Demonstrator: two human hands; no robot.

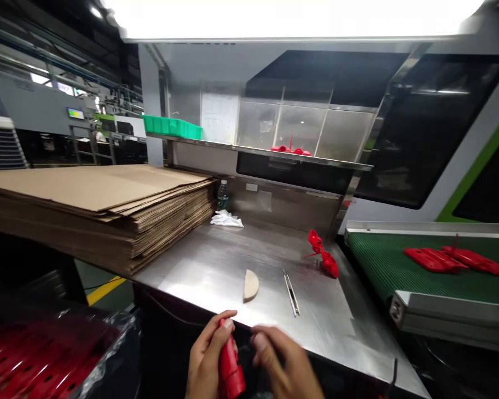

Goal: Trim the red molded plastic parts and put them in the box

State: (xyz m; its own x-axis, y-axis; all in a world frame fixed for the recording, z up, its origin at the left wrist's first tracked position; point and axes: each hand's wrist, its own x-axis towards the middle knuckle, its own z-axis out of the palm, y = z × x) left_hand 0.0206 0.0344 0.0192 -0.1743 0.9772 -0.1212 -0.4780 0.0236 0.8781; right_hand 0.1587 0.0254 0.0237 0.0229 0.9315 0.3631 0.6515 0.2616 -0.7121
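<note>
At the near left, a clear plastic bag [87,354] lines a bin and is filled with flat red parts [33,360]. Just right of it, at the near edge of the steel counter [216,266], the left hand [205,360] is closed around a red plastic part [229,368]; its long axis runs near to far, the far tip under the thumb, the near end dropping out of view. The right hand [285,363] is blurred beside it, fingers curled toward the part; I cannot tell whether it grips anything.

Farther on the counter lie a tan half-round piece [250,285] and a thin metal tool [291,292], pointing near to far. Beyond them sits a red sprue [323,256]. To the right, a green conveyor belt [378,260] carries long red pieces [457,259] lying crosswise. A stack of flat cardboard [100,205] fills the left. At the far edge are a white cloth [227,220] and a small bottle [222,195], its label unreadable. On the shelf [249,148] above rest a green tray [172,126], contents hidden, and another red piece [290,148].
</note>
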